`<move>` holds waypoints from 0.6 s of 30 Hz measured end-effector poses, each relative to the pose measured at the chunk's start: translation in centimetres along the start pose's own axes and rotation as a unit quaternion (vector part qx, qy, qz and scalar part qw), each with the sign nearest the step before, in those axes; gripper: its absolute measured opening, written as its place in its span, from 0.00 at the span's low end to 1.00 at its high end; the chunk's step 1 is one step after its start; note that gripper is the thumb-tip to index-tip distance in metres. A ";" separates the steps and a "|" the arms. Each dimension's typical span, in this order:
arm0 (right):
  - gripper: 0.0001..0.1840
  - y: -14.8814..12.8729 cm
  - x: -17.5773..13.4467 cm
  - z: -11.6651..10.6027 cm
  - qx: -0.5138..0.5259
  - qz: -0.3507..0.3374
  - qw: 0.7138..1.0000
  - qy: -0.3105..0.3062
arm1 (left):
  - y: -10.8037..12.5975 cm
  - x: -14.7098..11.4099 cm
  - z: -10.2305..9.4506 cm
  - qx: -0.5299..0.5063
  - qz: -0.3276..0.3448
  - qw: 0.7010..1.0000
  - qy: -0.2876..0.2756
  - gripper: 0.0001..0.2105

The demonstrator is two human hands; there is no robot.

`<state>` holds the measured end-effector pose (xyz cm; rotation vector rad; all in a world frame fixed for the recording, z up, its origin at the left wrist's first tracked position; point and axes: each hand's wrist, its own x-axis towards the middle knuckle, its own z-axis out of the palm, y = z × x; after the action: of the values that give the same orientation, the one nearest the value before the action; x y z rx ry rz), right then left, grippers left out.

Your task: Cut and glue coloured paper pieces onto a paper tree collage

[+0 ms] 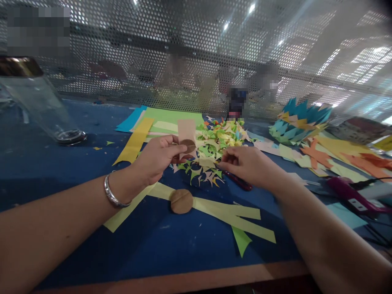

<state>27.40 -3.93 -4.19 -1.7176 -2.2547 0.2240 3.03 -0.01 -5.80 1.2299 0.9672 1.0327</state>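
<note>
My left hand is raised over the table, pinching a pale pink paper strip with a brown cardboard disc against it. To its right, my right hand has its fingers curled together beside the heap of paper scraps; what they hold, if anything, is hidden. A dark red handle, perhaps of scissors, lies just below that hand. Another brown cardboard disc rests on pale yellow paper strips in front of me. A green paper piece sticks out beneath them.
A glass bottle stands at the left. Coloured sheets and a yellow strip lie at the back. On the right are a folded paper crown-like form, orange strips and a purple device with cables. A perforated metal screen rises behind.
</note>
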 end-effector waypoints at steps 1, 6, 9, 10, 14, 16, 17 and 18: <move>0.08 0.1 -0.2 0.0 -0.030 0.004 0.999 -0.019 | -0.1 0.0 0.0 -0.004 0.003 1.000 -0.002 0.08; 0.07 0.3 -0.7 0.5 -0.123 -0.016 0.992 -0.023 | -0.5 0.1 -0.2 -0.018 0.007 1.000 -0.018 0.08; 0.07 0.4 -0.7 0.9 -0.138 -0.022 0.990 0.001 | -0.5 0.1 -0.2 -0.024 0.008 0.999 -0.035 0.07; 0.07 0.4 -0.7 0.9 -0.140 -0.020 0.990 0.004 | -0.5 0.0 -0.1 -0.026 0.007 0.999 -0.040 0.07; 0.05 0.4 -0.4 1.1 -0.149 0.006 0.989 -0.003 | -0.2 -0.3 0.3 -0.041 0.003 0.998 -0.047 0.05; 0.04 0.2 -0.3 1.1 -0.136 0.019 0.991 0.009 | -0.1 -0.5 0.4 -0.047 -0.002 0.998 -0.049 0.05; 0.05 0.1 -0.2 1.0 -0.118 0.023 0.992 0.021 | 0.0 -0.6 0.5 -0.048 -0.006 0.997 -0.052 0.05; 0.05 -0.1 -0.2 0.9 -0.093 0.022 0.995 0.036 | 0.0 -0.7 0.6 -0.049 -0.009 0.997 -0.054 0.05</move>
<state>27.06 -4.08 -5.08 -1.8378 -2.2474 -0.0397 3.43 -0.79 -5.73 1.1809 0.8329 0.9769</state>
